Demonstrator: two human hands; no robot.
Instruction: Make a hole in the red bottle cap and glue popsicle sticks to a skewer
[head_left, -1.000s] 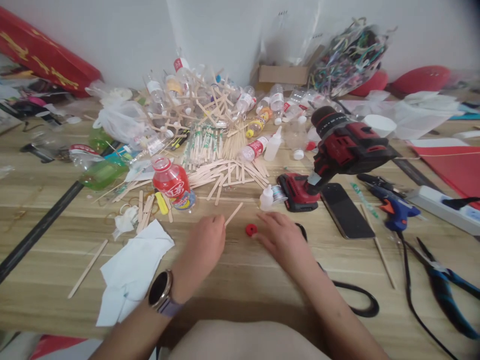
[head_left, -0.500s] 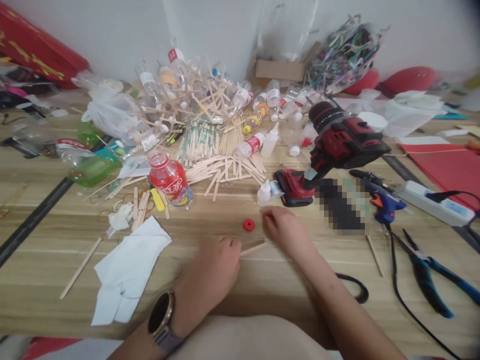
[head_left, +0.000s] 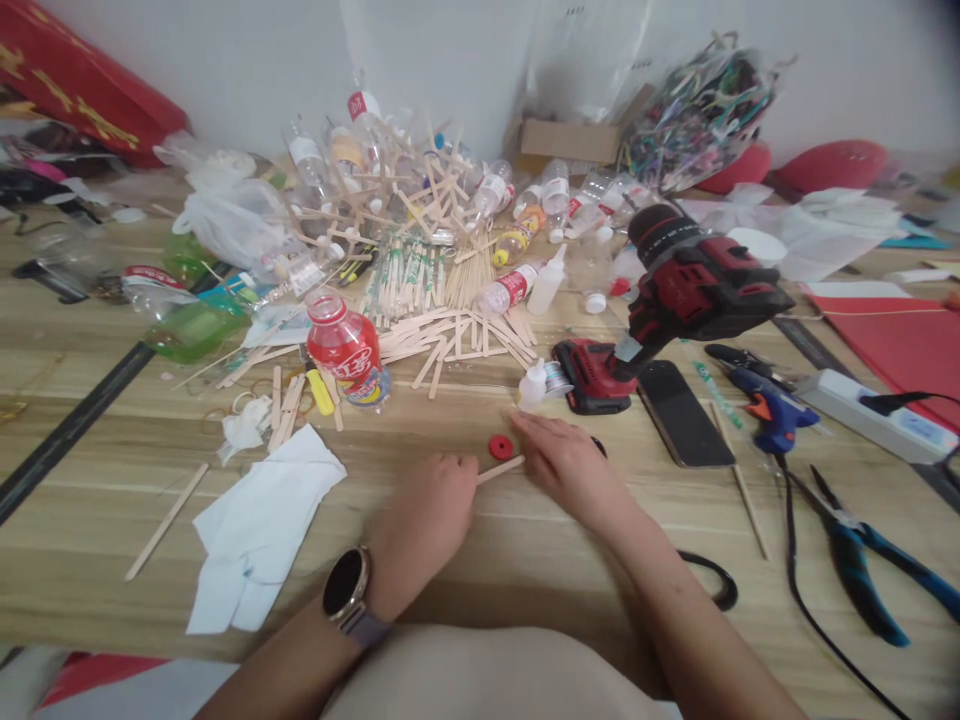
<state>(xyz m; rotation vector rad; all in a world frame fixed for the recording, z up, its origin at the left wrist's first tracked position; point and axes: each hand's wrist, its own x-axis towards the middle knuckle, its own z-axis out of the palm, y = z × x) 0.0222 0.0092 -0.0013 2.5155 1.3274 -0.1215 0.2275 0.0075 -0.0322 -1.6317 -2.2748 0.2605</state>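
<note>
My left hand, a watch on its wrist, is closed with a flat wooden craft stick jutting from its fingers to the right. My right hand is at the stick's other end, fingers stretched out to the left and holding nothing I can see. A red ring-shaped disc lies on the table just beyond the stick. Just past my right fingertips stands a small glue bottle. Part of a dark curved object shows behind my right hand.
A red drill stands upright beside a phone. Farther right are a blue glue gun and pliers. A red-labelled bottle, white paper and loose sticks lie around; plastic bottles crowd the back.
My right hand has spread its fingers and come down by the stick's right end. My left hand keeps the stick, now tilted slightly more upward. The view has shifted a little.
</note>
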